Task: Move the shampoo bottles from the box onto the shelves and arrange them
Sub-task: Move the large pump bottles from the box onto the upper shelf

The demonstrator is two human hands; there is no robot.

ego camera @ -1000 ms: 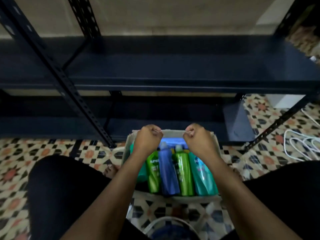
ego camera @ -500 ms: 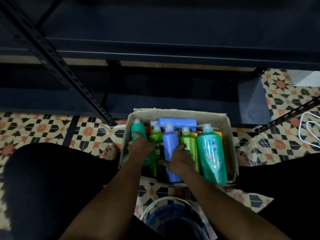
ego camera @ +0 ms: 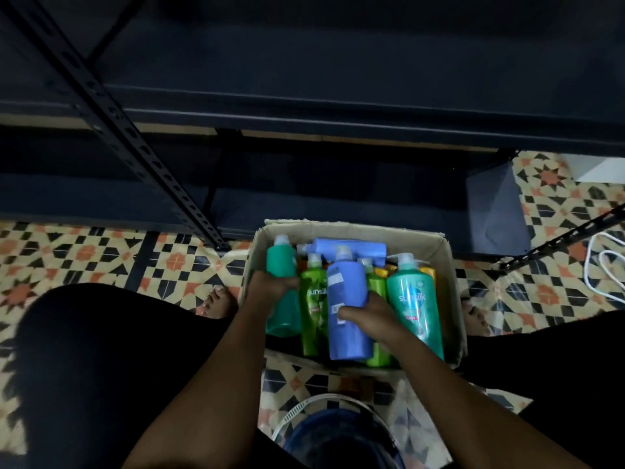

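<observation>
An open cardboard box [ego camera: 436, 242] sits on the tiled floor between my knees, packed with shampoo bottles. My left hand [ego camera: 267, 289] grips a teal bottle [ego camera: 281, 265] at the box's left side. My right hand [ego camera: 368, 316] grips a blue bottle [ego camera: 346, 286], which stands raised above its neighbours. A green bottle [ego camera: 313, 299] stands between the two held ones. A large teal pump bottle [ego camera: 414, 299] stands at the right. Another blue bottle [ego camera: 351, 248] lies across the back. The dark shelves [ego camera: 338, 79] stand bare behind the box.
A perforated black shelf upright [ego camera: 135, 143] slants down to the floor left of the box. White cables [ego camera: 605, 265] lie on the tiles at far right. A blue bucket [ego camera: 334, 434] with a white rim sits below the box. My bare feet flank the box.
My hands left the box's far flaps and dropped onto the bottles. The left now grips the teal bottle; the right has lifted the blue bottle a little. The view tilted down.
</observation>
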